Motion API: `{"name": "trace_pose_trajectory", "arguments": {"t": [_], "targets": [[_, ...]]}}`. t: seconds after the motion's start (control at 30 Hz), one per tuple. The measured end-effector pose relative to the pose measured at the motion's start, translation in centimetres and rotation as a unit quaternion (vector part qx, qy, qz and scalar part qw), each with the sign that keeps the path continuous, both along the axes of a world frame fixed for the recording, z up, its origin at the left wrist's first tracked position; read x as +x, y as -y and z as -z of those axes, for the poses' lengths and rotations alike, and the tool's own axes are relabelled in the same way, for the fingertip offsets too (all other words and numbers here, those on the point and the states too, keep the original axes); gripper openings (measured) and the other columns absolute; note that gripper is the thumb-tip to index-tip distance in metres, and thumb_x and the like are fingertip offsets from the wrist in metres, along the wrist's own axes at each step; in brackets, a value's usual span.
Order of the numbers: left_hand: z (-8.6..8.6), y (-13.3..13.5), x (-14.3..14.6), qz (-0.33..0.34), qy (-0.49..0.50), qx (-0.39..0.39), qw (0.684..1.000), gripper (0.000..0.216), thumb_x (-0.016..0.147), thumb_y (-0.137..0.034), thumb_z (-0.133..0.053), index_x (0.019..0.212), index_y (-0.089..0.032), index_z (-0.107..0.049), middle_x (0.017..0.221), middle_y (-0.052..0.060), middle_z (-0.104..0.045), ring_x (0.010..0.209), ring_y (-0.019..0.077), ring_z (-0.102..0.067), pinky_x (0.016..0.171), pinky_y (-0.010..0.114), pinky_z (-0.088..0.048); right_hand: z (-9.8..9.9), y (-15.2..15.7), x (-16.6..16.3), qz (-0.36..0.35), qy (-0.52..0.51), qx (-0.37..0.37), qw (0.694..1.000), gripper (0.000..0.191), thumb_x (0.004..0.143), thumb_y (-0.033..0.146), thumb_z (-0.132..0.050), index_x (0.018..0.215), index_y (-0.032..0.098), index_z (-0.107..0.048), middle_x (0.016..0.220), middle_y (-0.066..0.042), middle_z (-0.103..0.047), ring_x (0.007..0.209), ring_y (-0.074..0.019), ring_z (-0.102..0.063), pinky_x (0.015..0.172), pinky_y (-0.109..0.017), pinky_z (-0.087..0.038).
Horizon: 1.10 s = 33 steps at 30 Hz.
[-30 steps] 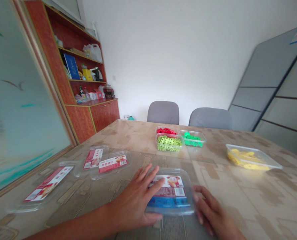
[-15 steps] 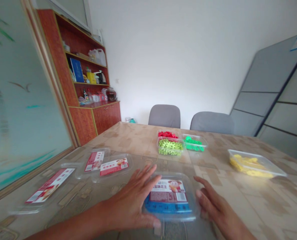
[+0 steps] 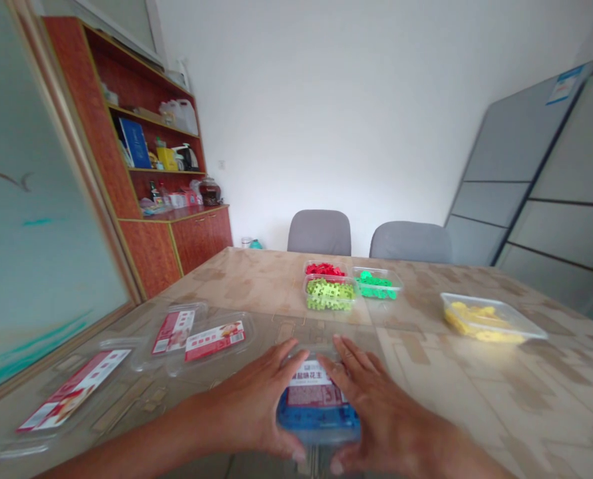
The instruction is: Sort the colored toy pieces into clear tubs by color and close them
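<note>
A clear plastic box (image 3: 319, 420) with blue pieces inside rests at the table's near edge. Its lid, with a red-and-white printed label (image 3: 312, 386), is on top. My left hand (image 3: 263, 396) grips the box's left side, fingers at the far rim and thumb at the near one. Over the right side lies my right hand (image 3: 383, 406), fingers across the lid and thumb near the front edge, gripping it too. The right part of the label is hidden under that hand.
To the left lie three clear lids with labels: one (image 3: 74, 392) nearest me, two overlapping (image 3: 174, 331) (image 3: 215, 340). Farther back, open boxes hold red pieces (image 3: 325, 269), lime pieces (image 3: 330, 294) and green pieces (image 3: 376, 286). A box of yellow pieces (image 3: 480, 322) stands right.
My right hand has moved left from beside the box onto its lid and right side. My left hand stays at the left side. The whole view has shifted slightly.
</note>
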<state>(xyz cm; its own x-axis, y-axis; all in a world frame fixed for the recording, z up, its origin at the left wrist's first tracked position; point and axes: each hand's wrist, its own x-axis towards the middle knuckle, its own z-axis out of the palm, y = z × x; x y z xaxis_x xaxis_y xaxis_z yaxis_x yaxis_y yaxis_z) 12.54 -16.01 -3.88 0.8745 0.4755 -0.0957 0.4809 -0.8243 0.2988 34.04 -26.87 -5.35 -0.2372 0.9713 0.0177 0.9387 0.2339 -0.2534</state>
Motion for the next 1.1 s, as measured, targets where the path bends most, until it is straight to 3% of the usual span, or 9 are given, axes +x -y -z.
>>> {"name": "trace_pose_trajectory", "arguments": {"t": [0.17,0.3,0.43,0.57,0.63,0.73,0.8,0.9,1.1], "targets": [[-0.1,0.5,0.2,-0.001,0.003,0.014,1.0,0.106,0.059,-0.05,-0.075,0.146,-0.019,-0.023,0.152,0.017,-0.017,0.137,0.0333,-0.024,0.108,0.046,-0.03,-0.3,-0.5,-0.8,0.025,0.013,-0.005,1.0,0.105,0.057,0.027,-0.077,0.147,0.025,-0.022,0.153,-0.021,-0.018,0.138,-0.0427,-0.014,0.1,-0.065,-0.029],[-0.3,0.8,2.0,0.001,0.017,0.002,1.0,0.105,0.06,-0.05,-0.074,0.147,-0.02,-0.022,0.153,0.017,-0.015,0.136,0.0354,-0.024,0.107,0.048,-0.031,-0.5,0.4,1.3,0.016,0.008,0.018,1.0,0.103,0.058,0.018,-0.07,0.147,0.03,-0.02,0.151,-0.019,-0.025,0.137,-0.0417,-0.019,0.099,-0.065,-0.031],[-1.2,1.3,6.2,0.043,0.04,-0.047,0.997,0.106,0.067,-0.058,-0.069,0.148,-0.018,-0.015,0.153,0.019,-0.001,0.138,0.0381,-0.015,0.109,0.052,-0.025,-0.5,2.0,6.6,0.037,0.035,0.037,0.998,0.099,0.06,0.021,-0.068,0.147,0.03,-0.021,0.152,-0.015,-0.024,0.137,-0.0393,-0.019,0.103,-0.062,-0.028],[-1.6,2.2,10.0,0.111,0.087,-0.071,0.987,0.093,0.077,-0.058,-0.061,0.148,-0.018,-0.014,0.154,0.016,0.006,0.139,0.0391,-0.003,0.109,0.056,-0.019,0.3,5.5,15.0,0.092,0.085,0.08,0.989,0.088,0.066,0.029,-0.066,0.145,0.029,-0.028,0.152,-0.012,-0.026,0.136,-0.0393,-0.024,0.104,-0.058,-0.031],[-1.4,2.6,10.8,0.141,0.104,-0.069,0.982,0.087,0.081,-0.05,-0.061,0.148,-0.019,-0.014,0.154,0.015,0.006,0.14,0.0364,-0.001,0.11,0.055,-0.018,1.1,8.1,19.8,0.126,0.104,0.128,0.978,0.086,0.066,0.031,-0.068,0.144,0.031,-0.033,0.149,-0.012,-0.032,0.133,-0.0422,-0.03,0.101,-0.059,-0.034],[-0.8,3.0,11.0,0.166,0.104,-0.082,0.977,0.084,0.081,-0.04,-0.062,0.148,-0.02,-0.014,0.155,0.014,0.005,0.141,0.0332,-0.001,0.111,0.052,-0.018,2.4,12.2,26.4,0.169,0.117,0.171,0.964,0.066,0.073,0.032,-0.066,0.136,0.033,-0.047,0.136,-0.012,-0.051,0.123,-0.0417,-0.045,0.097,-0.054,-0.041],[-0.4,3.1,10.8,0.163,0.099,-0.1,0.977,0.083,0.081,-0.037,-0.063,0.147,-0.021,-0.016,0.155,0.013,0.004,0.141,0.0329,-0.002,0.111,0.052,-0.018,3.2,14.2,29.6,0.173,0.118,0.203,0.957,0.062,0.072,0.033,-0.067,0.132,0.031,-0.052,0.134,-0.015,-0.053,0.119,-0.0423,-0.049,0.097,-0.053,-0.042],[-0.2,3.1,10.3,0.152,0.089,-0.123,0.977,0.08,0.08,-0.034,-0.064,0.146,-0.022,-0.02,0.155,0.013,0.002,0.141,0.0328,-0.002,0.111,0.052,-0.019,3.5,15.4,32.0,0.159,0.141,0.198,0.957,0.057,0.074,0.03,-0.065,0.13,0.033,-0.054,0.135,-0.013,-0.053,0.121,-0.0403,-0.048,0.1,-0.051,-0.039],[-0.2,3.2,9.4,0.152,0.07,-0.149,0.975,0.077,0.079,-0.032,-0.065,0.145,-0.023,-0.027,0.155,0.011,0.002,0.14,0.0335,-0.005,0.111,0.051,-0.02,3.6,14.2,32.2,0.179,0.16,0.217,0.946,0.048,0.071,0.035,-0.063,0.119,0.031,-0.064,0.127,-0.013,-0.06,0.114,-0.0388,-0.055,0.098,-0.051,-0.044]]}}
